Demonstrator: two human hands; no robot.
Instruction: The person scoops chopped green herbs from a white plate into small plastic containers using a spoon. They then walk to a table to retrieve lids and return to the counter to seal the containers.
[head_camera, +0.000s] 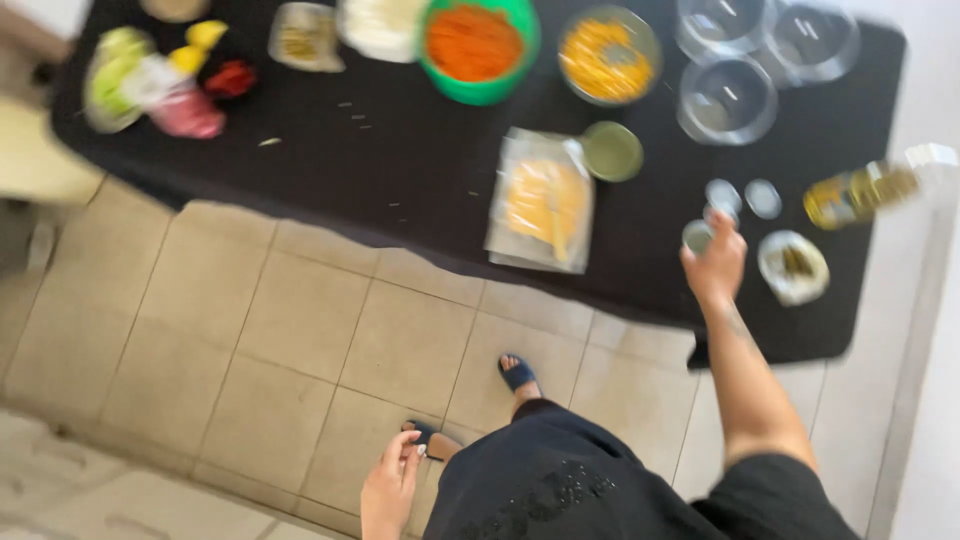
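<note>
Right hand (716, 262) reaches over black table (400, 170), fingers around small jar (698, 236) (grip blurred, cannot tell). Left hand (390, 485) hangs loose, fingers apart, empty.

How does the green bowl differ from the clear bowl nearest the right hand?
The green bowl is opaque and full of shredded orange food; the clear bowl is see-through and looks empty. The green bowl stands far from the right hand; the clear bowl stands closer. Both are round and sit on the black table.
</note>
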